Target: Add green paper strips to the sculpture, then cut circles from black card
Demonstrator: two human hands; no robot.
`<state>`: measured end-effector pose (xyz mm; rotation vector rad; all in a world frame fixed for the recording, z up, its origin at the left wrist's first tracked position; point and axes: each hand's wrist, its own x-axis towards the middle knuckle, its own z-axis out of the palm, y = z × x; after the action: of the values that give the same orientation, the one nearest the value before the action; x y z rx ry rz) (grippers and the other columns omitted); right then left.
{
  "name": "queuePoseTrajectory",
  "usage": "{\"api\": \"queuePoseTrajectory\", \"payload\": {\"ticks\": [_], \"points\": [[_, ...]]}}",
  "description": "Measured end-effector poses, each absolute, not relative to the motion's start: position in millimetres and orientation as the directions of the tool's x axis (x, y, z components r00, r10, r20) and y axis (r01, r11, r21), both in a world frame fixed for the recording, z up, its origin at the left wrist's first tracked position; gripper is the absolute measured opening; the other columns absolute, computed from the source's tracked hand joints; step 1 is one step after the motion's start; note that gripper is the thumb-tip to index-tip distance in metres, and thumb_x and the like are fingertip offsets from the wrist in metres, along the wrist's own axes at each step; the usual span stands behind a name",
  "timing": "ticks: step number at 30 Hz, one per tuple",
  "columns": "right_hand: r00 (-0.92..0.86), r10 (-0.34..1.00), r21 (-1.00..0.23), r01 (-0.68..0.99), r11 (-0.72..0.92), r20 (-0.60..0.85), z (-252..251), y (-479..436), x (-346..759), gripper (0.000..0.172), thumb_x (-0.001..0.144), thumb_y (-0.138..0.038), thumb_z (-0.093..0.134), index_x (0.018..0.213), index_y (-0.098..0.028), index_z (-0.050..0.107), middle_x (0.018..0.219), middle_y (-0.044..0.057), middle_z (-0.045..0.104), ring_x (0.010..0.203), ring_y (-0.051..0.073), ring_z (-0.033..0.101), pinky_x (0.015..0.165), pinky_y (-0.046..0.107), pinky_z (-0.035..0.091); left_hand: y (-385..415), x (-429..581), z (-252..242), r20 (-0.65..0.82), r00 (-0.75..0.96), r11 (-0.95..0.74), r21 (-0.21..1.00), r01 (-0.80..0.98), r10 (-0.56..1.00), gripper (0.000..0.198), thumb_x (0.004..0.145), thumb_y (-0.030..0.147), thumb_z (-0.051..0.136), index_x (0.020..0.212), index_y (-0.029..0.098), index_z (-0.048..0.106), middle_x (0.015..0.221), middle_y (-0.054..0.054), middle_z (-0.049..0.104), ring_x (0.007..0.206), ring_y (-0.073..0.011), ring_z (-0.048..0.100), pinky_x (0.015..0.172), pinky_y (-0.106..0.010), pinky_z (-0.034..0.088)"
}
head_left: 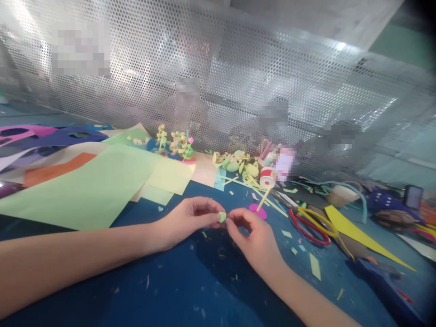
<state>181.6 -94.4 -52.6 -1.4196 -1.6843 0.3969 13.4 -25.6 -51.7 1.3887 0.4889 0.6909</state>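
Note:
Over the blue table, my left hand (190, 221) pinches a small light green piece (222, 217) of what looks like craft foam or paper between thumb and forefinger. My right hand (254, 236) meets it from the right, thumb and forefinger closed at the piece's right edge. Whether those right fingertips hold the piece too or something tiny is hidden. Just beyond my right hand, a pale yellow stick (265, 198) rises at a slant from a flat magenta disc (258, 211).
Coloured sheets, a large green one (91, 186) on top, spread at left. Small foam figures (175, 143) stand at the back before a perforated metallic screen (143, 54). A red-and-white spool (267, 177), red loop handles (308, 230) and a yellow triangular sheet (366, 236) lie right, among scraps.

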Motion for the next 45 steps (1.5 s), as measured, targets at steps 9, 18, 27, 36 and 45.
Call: {"api": "queuePoseTrajectory", "payload": {"ticks": [9,18,27,36,45], "points": [[0.015,0.915,-0.713,0.632,0.303,0.403,-51.9,-95.5,183.0,0.009,0.084,-0.025,0.051,0.083,-0.020,0.059,0.078,0.001,0.065,0.070,0.014,0.062,0.065,0.022,0.050,-24.4,13.3,-55.6,0.077,0.704,0.026,0.990,-0.135,0.706,0.023,0.073,0.021,0.068,0.095,0.018,0.059,0.082,0.000,0.063,0.079,-0.0122,0.060,0.081,-0.029,0.046],[0.013,0.927,-0.745,0.599,0.293,0.375,-51.5,-96.2,180.3,0.005,0.079,-0.023,0.056,0.080,-0.019,0.059,0.075,0.001,0.064,0.068,0.013,0.062,0.066,0.023,0.050,-25.3,13.4,-55.1,0.121,0.713,-0.007,0.987,-0.160,0.690,0.015,0.079,0.023,0.061,0.094,0.019,0.058,0.086,0.001,0.059,0.073,-0.0098,0.057,0.075,-0.027,0.047],[-0.005,0.933,-0.751,0.593,0.292,0.359,-48.4,-96.9,178.8,0.005,0.079,-0.022,0.055,0.078,-0.019,0.058,0.074,0.002,0.065,0.068,0.015,0.062,0.066,0.025,0.050,-26.1,12.4,-51.6,0.082,0.719,-0.023,0.996,-0.091,0.690,0.013,0.079,0.026,0.062,0.086,0.016,0.059,0.081,0.001,0.059,0.072,-0.0108,0.058,0.076,-0.027,0.046],[0.009,0.943,-0.769,0.581,0.266,0.333,-47.4,-97.0,177.8,0.005,0.078,-0.022,0.056,0.076,-0.018,0.058,0.072,0.001,0.063,0.066,0.014,0.061,0.065,0.024,0.050,-25.3,11.8,-52.9,0.083,0.705,-0.031,0.996,-0.085,0.704,0.014,0.076,0.027,0.065,0.083,0.016,0.060,0.074,0.001,0.061,0.071,-0.0107,0.058,0.073,-0.026,0.045],[0.004,0.947,-0.804,0.528,0.272,0.322,-47.3,-97.4,178.5,0.006,0.079,-0.022,0.054,0.074,-0.019,0.056,0.071,0.001,0.060,0.066,0.013,0.058,0.062,0.023,0.049,-25.1,11.7,-51.8,0.039,0.715,0.058,0.992,-0.111,0.698,0.017,0.075,0.026,0.067,0.086,0.015,0.062,0.078,-0.001,0.064,0.070,-0.0104,0.058,0.075,-0.026,0.046]]}}
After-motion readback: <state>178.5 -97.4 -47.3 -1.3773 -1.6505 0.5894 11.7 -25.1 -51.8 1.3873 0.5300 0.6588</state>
